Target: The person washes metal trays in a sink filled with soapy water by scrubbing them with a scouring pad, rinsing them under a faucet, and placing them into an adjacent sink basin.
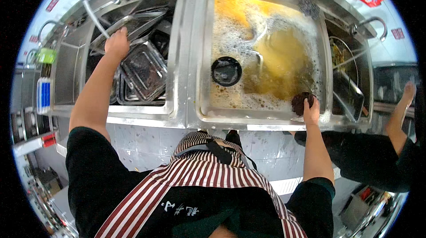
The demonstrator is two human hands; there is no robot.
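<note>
My left hand (117, 43) reaches over the left sink basin, at the edge of a rectangular tray (113, 31) and beside the end of a curved faucet spout (93, 15); its fingers are partly hidden. Below it, a clear rectangular container (144, 69) lies tilted on other trays. My right hand (311, 109) grips a dark scouring pad (302, 103) at the lower right corner of the middle basin. That basin (203, 81) holds foamy, yellowish water, in which a round black bowl (226, 71) floats or rests at the left.
Dark scrubbing pads (309, 7) lie on the sink's back rim. The right basin holds a round wire-rimmed strainer (344, 51) and a metal pan (352, 96). A co-worker (369, 158) in dark clothes stands close at my right. A blue-and-white box (43, 95) is at far left.
</note>
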